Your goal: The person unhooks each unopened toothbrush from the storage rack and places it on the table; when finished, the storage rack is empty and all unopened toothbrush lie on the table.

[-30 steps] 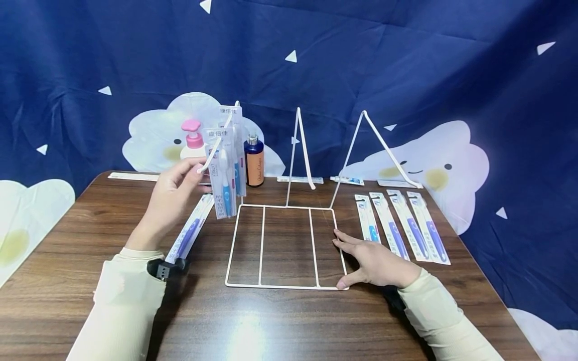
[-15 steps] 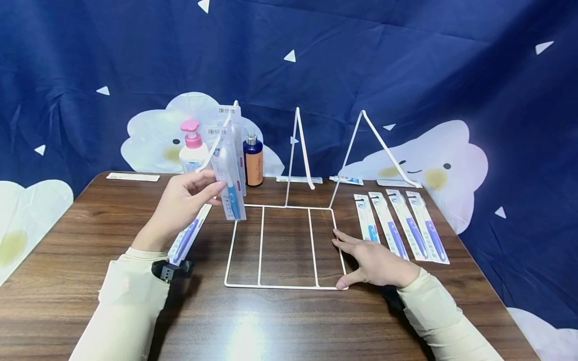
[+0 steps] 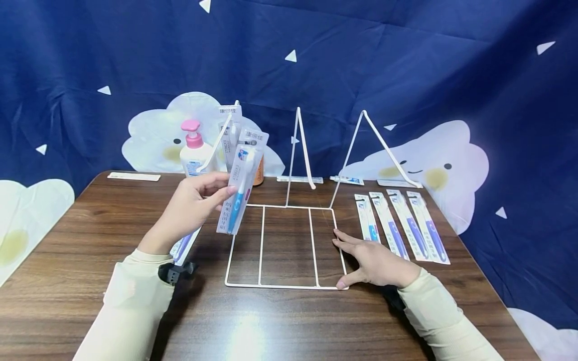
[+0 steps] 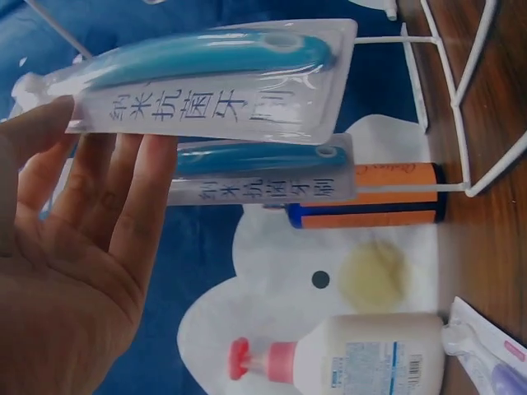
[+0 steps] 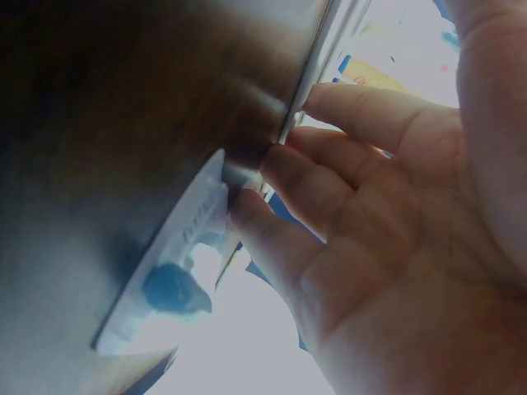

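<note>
Dark wood-grain table (image 3: 67, 250) — glare patch near the front edge. Behind, navy cloth backdrop (image 3: 406, 60) with white triangles and smiling cloud shapes — creased.

- The clear blister pack with a blue toothbrush (image 4: 210, 78), held in the left hand (image 4: 66, 271), carries a white strip printed 纳米抗菌牙刷.
- A second blue-toothbrush pack (image 4: 263, 173) behind it shows the same characters.
- The orange-labelled dark bottle (image 4: 362, 195) bears cursive lettering, too faint to read.
- The hanging pack's white header (image 3: 229, 111) reads 康佰佳.
</note>
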